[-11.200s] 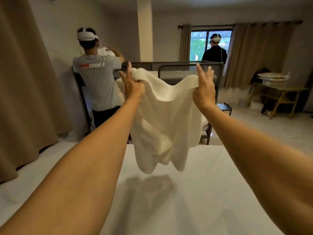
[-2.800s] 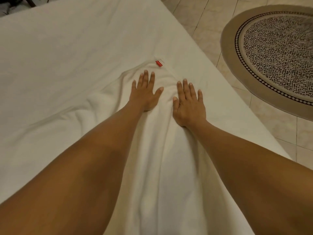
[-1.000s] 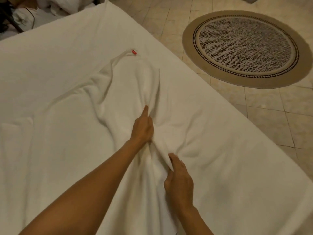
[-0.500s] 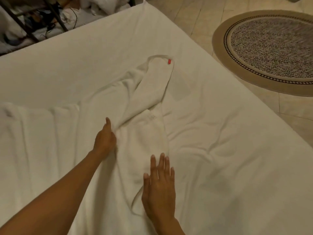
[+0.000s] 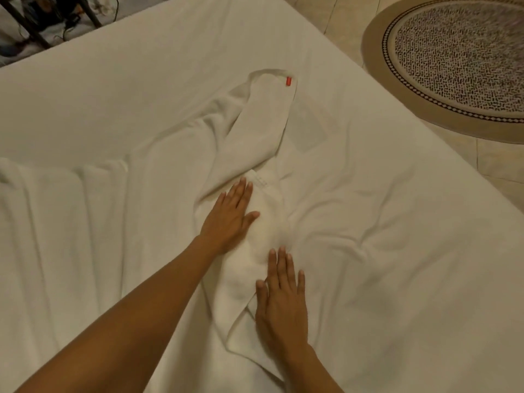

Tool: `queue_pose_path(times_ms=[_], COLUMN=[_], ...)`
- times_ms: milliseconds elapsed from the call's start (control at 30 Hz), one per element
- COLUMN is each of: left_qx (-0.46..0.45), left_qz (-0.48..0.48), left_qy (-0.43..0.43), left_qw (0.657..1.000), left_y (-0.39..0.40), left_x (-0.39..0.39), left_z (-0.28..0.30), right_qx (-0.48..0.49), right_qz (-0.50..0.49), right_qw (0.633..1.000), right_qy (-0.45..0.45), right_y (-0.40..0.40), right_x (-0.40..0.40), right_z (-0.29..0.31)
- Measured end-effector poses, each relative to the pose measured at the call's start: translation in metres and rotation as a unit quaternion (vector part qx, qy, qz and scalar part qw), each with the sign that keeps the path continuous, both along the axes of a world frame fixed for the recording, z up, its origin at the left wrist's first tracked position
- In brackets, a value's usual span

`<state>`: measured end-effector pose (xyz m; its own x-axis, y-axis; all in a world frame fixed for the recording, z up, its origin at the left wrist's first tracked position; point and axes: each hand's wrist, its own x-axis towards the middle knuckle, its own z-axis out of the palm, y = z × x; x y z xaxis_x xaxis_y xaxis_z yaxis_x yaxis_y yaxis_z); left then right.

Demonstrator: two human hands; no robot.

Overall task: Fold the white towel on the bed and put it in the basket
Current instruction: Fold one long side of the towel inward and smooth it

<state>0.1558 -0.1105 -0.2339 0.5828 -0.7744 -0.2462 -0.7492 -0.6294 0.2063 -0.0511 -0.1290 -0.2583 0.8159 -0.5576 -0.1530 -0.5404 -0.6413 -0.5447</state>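
The white towel (image 5: 263, 131) lies rumpled on the bed (image 5: 411, 251), a long folded strip running from its far corner with a small red tag down toward me. My left hand (image 5: 229, 219) lies flat on the strip's middle, fingers straight. My right hand (image 5: 283, 296) presses flat on the towel's near part, beside a loose flap edge. No basket is in view.
The bed sheet is creased to the right of the towel. A round patterned rug (image 5: 459, 58) lies on the tiled floor past the bed's right edge. Dark furniture legs and cables (image 5: 56, 15) stand beyond the bed's far left corner.
My left hand let go of the towel's edge and moved right, now flat on the folded strip. My right hand stayed flat on the near part.
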Motion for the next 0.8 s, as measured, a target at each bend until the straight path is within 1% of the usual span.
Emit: queue_pose_path(times_ms=[100, 233, 300, 400, 500, 633, 733, 800], left_qx=[0.015, 0.092, 0.106, 0.091, 0.068, 0.064, 0.053, 0.058], left_qz=[-0.048, -0.104, -0.136, -0.183, -0.188, -0.198, -0.214, -0.214], left_qy=[-0.03, -0.066, -0.086, -0.128, -0.134, -0.137, -0.135, -0.119], left_qw=[0.998, 0.988, 0.981, 0.971, 0.971, 0.968, 0.966, 0.968], left_y=[-0.017, -0.041, -0.049, -0.05, -0.049, -0.05, -0.052, -0.057], left_x=[0.011, 0.028, 0.036, 0.045, 0.05, 0.049, 0.043, 0.039], left_z=[0.008, 0.019, 0.024, 0.026, 0.027, 0.032, 0.037, 0.041], right_qx=[0.058, 0.158, 0.183, 0.169, 0.145, 0.097, 0.017, -0.037], right_qz=[-0.021, -0.101, -0.119, -0.098, -0.073, -0.094, -0.098, -0.096], right_qw=[0.998, 0.979, 0.972, 0.978, 0.984, 0.985, 0.983, 0.983], right_qy=[-0.03, -0.079, -0.086, -0.078, -0.071, -0.111, -0.152, -0.155], right_y=[-0.024, -0.062, -0.077, -0.093, -0.102, -0.106, -0.104, -0.102], right_x=[0.026, 0.065, 0.081, 0.097, 0.105, 0.11, 0.105, 0.097], right_z=[0.008, 0.023, 0.025, 0.02, 0.011, 0.015, 0.025, 0.029])
